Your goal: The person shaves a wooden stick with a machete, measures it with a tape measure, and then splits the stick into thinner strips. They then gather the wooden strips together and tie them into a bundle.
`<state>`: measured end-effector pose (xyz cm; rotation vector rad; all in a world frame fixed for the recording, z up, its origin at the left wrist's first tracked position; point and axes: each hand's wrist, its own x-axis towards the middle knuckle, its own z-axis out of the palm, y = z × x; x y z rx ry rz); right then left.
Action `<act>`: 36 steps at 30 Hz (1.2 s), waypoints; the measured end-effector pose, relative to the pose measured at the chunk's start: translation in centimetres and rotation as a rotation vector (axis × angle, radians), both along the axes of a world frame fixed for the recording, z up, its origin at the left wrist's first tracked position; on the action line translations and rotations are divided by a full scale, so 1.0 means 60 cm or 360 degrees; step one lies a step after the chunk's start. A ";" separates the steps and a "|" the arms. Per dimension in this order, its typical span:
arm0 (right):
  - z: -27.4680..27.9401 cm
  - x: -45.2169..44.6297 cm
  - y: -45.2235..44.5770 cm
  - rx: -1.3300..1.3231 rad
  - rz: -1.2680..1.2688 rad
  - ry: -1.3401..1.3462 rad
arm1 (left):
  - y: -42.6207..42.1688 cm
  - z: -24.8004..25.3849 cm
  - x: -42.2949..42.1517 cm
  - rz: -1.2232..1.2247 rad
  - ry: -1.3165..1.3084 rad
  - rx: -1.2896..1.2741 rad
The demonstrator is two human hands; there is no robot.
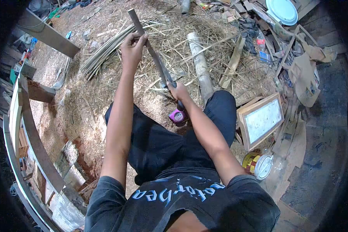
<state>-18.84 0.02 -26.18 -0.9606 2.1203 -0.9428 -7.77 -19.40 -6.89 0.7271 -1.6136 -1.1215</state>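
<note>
My left hand (133,49) is closed around the upper part of a long, flat, brownish strip (155,58), which looks like split bamboo or wood. The strip slants down toward my right hand (178,92), which is wrapped around a dark-handled knife (180,105). The knife's blade lies close along the strip's lower end, and where they touch is hard to make out. Just below the right hand, a pink tape measure (178,115) sits on the ground between my legs.
A bundle of thin strips (108,56) lies left of the shavings. A pale pole (200,63) stretches ahead of my knee. On the right are a framed panel (261,120), a yellow tin (258,165) and scrap boards (303,79). A curved wooden piece (36,143) stands left.
</note>
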 end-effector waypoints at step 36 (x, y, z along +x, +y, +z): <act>0.524 0.044 0.050 -0.0983 -0.0073 0.0303 | 0.125 0.089 0.011 -0.0106 0.0001 -0.0168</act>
